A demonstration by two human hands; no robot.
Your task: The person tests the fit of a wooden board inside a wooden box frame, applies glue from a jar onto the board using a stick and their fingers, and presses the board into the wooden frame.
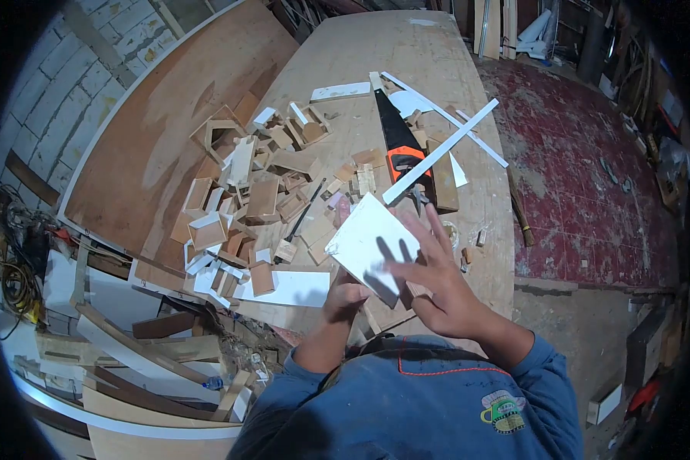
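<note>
A white-faced wooden piece (372,234), roughly square, is tilted up in front of my body at the near edge of the table. My left hand (346,297) grips its lower left side, and some fingers are hidden behind it. Over its right side is my right hand (441,287), fingers spread and casting a shadow on the white face; whether a fingertip touches the surface I cannot tell. Just beyond lies a handsaw (397,126) with a black blade and an orange-black handle. A white strip (445,149) crosses over the handle end.
Wooden offcuts and small box-like pieces (262,198) are heaped on the left of the wooden table (383,46). A thin dark rod (307,208) lies beside them. A white board (299,290) rests at the near edge. A large panel (161,115) leans at left.
</note>
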